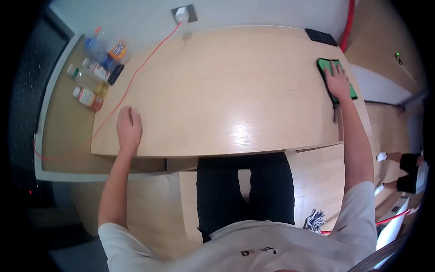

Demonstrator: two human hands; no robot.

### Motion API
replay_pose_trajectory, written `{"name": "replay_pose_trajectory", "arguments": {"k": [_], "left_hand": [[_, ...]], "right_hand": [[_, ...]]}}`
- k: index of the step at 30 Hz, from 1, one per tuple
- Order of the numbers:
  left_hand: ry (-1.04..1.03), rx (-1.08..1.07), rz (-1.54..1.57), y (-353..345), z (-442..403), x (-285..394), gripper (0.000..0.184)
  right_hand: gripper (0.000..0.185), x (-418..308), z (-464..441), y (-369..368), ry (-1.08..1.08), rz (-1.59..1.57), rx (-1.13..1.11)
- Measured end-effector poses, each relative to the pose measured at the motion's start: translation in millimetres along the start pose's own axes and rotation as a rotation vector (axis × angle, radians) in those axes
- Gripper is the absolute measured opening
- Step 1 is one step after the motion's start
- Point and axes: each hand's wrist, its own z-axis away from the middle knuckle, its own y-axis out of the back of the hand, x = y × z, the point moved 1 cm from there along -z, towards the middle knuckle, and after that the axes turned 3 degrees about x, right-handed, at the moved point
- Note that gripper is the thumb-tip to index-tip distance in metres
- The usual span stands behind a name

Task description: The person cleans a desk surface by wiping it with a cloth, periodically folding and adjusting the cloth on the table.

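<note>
My right hand point(338, 84) lies flat with its fingers apart on a green cloth-like item with a black edge point(323, 65), at the right side of the wooden table point(217, 86). Part of that item is covered by the hand, and a dark strip hangs from its near end. On the left of the tabletop rests my left hand point(129, 128), fingers loosely extended and nothing in them. A thin red cable point(144, 63) runs across the wood just beyond the left hand.
A white plug point(182, 15) sits in the wall socket. Several bottles, including an amber-filled one point(93, 83), stand at the far left beside a small black object point(116, 74). A flat black object point(321, 37) lies at the back right corner. Another person's legs point(409, 168) show at far right.
</note>
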Motion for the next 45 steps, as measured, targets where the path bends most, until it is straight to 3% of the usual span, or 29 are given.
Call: {"name": "replay_pose_trajectory", "arguments": {"k": [4,6,11,15,18,21,29,32,34,36,37,38,40,45], "left_hand": [[-0.003,0.081,0.09,-11,4,-12,0.047],[0.013,0.092,0.146,-9,7,-9,0.048],[-0.004,0.099,0.073,-16,11,-12,0.052],[0.01,0.068,-0.015,-20,6,-17,0.057],[0.021,0.075,-0.011,-16,5,-16,0.059],[0.054,0.057,0.043,-9,2,-10,0.059],[0.027,0.102,-0.034,-20,1,-12,0.058],[0.116,0.003,0.234,-9,0,-14,0.059],[0.223,0.06,0.314,-34,-5,-40,0.055],[0.175,-0.006,0.25,-33,-4,-50,0.052],[-0.107,-0.003,-0.171,-56,-6,-87,0.051],[-0.158,-0.03,-0.259,-46,-1,-73,0.051],[0.044,-0.027,-0.053,-28,2,-41,0.052],[0.05,-0.035,-0.001,-17,-1,-26,0.056]], "right_hand": [[0.079,-58,-1,9,-0.279,0.009,-0.092],[0.078,-130,-7,7,-0.208,-0.055,-0.092],[0.074,-357,15,10,0.253,-0.173,-0.024],[0.072,-492,26,14,0.557,-0.204,-0.041],[0.071,-565,48,12,0.775,-0.245,-0.086],[0.07,-594,79,28,0.896,-0.261,-0.117],[0.07,-536,188,49,0.97,-0.337,-0.114],[0.071,-489,240,62,1.068,-0.383,-0.112],[0.072,-452,272,66,1.131,-0.442,-0.136],[0.072,-411,280,74,1.165,-0.485,-0.198],[0.073,-391,278,74,1.17,-0.506,-0.215],[0.073,-365,273,71,1.177,-0.53,-0.227],[0.072,-311,244,60,1.062,-0.522,-0.183],[0.069,-95,132,48,0.551,-0.338,-0.048]]}}
